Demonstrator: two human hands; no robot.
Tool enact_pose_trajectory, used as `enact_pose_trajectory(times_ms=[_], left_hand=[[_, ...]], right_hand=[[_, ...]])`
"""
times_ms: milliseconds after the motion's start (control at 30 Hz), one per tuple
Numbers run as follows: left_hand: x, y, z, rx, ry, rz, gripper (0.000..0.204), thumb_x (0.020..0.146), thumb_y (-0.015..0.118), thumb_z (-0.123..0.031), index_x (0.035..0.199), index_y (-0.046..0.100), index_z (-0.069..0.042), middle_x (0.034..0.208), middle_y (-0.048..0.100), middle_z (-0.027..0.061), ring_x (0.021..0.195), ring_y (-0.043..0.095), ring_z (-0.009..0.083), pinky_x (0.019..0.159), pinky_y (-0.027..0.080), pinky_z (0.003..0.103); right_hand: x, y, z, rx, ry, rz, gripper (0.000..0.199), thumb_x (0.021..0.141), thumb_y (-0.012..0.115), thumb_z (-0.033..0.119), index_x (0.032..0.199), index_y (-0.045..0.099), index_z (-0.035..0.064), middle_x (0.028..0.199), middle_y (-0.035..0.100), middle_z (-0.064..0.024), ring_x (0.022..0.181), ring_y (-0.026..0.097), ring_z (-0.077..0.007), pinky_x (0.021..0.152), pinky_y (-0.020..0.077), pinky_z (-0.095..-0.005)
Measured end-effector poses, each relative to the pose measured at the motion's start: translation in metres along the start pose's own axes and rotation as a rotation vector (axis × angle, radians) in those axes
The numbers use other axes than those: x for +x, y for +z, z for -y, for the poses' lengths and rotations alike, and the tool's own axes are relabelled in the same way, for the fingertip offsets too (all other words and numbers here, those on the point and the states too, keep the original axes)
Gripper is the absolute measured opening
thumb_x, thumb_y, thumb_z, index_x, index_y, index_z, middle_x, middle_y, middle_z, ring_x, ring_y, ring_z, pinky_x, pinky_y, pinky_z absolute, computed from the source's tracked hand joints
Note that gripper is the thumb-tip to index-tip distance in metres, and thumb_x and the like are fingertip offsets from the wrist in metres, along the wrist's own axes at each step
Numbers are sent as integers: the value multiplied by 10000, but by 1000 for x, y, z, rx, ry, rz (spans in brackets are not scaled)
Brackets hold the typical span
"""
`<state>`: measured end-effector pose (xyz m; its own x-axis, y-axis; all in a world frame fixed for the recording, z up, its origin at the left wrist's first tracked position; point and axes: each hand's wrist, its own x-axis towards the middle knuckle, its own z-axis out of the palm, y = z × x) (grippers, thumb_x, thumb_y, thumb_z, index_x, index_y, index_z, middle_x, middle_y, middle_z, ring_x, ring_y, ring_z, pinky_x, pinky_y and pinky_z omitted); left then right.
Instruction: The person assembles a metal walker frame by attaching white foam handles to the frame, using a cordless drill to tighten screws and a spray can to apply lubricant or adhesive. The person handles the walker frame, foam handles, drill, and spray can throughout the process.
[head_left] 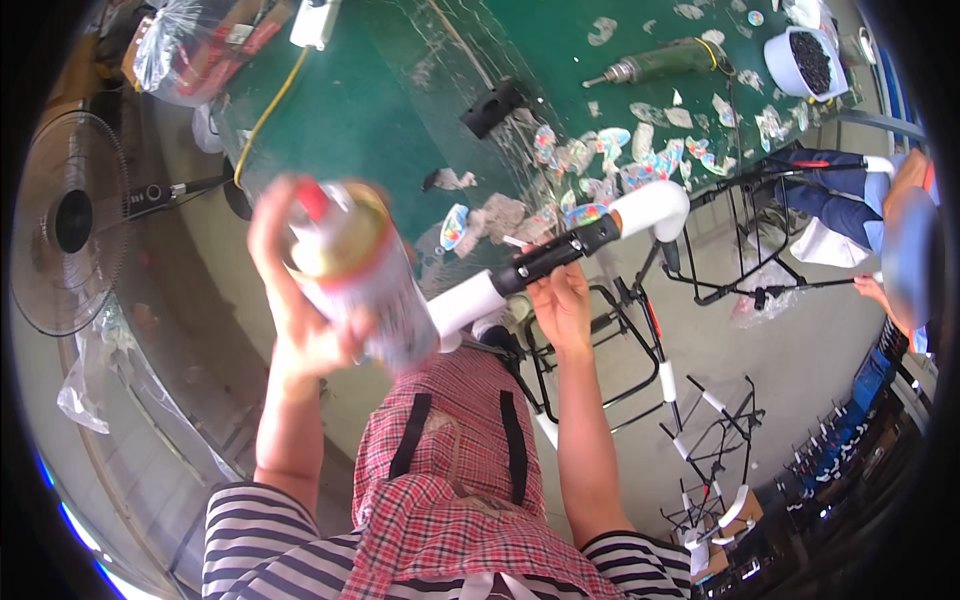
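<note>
My left hand [298, 335] is wrapped round a spray can [372, 300] with a red nozzle, blurred by motion. The can is tilted, its top toward the upper left, in front of part of a white tube sleeve [468, 303]. My right hand [560, 310] grips a black tube section [556, 257] from below, fingers curled at its near side. That section lies between the white sleeve and a white curved end piece [655, 207], all on one tubular frame. Below it, the frame's black rods [590, 358] reach toward the floor. A small white sliver shows by my right fingertips.
A green worktable [370, 120] carries scattered sticker scraps [655, 165], a green power tool [665, 65], a black block [492, 108] and a bowl [778, 65] of black pieces. A fan [72, 220] stands left. Another person [850, 205] works at right near more frames [715, 435].
</note>
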<state>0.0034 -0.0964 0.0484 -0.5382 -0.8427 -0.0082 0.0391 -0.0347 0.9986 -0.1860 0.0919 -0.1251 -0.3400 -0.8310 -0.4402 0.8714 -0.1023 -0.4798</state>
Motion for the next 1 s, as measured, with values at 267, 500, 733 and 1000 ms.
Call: enact_pose_trajectory(times_ms=[267,500,733,1000], left_hand=[[-99,68,33,-861,-774,169,948,705,816,-321,1446,224,-313,1164,513,285,879,652,424,719,572,490],[-96,98,55,-1292,-928,134,912,749,770,-381,1473,216,-354,1171,511,284,853,638,429,721,555,500],[-65,94,35,-607,-757,223,833,757,777,-302,1439,320,-161,1202,538,214,940,646,333,819,534,425],[15,114,1,683,-397,502,693,698,781,-118,1322,482,-81,1016,644,134,920,664,259,835,513,356]], right_hand=[[4,1,5,-47,13,76,554,881,694,234,1336,464,16,1270,571,-161,1220,544,-296,1030,464,-417],[5,-14,1,-63,27,42,507,865,716,180,1295,508,8,1253,582,-122,1187,561,-294,1034,449,-439],[5,-5,4,-8,2,21,299,871,694,60,1150,603,-2,1111,652,-87,1026,604,-192,923,490,-374],[7,-9,5,-75,11,-2,311,832,734,50,1124,635,12,1079,666,-48,1014,595,-145,910,454,-309]])
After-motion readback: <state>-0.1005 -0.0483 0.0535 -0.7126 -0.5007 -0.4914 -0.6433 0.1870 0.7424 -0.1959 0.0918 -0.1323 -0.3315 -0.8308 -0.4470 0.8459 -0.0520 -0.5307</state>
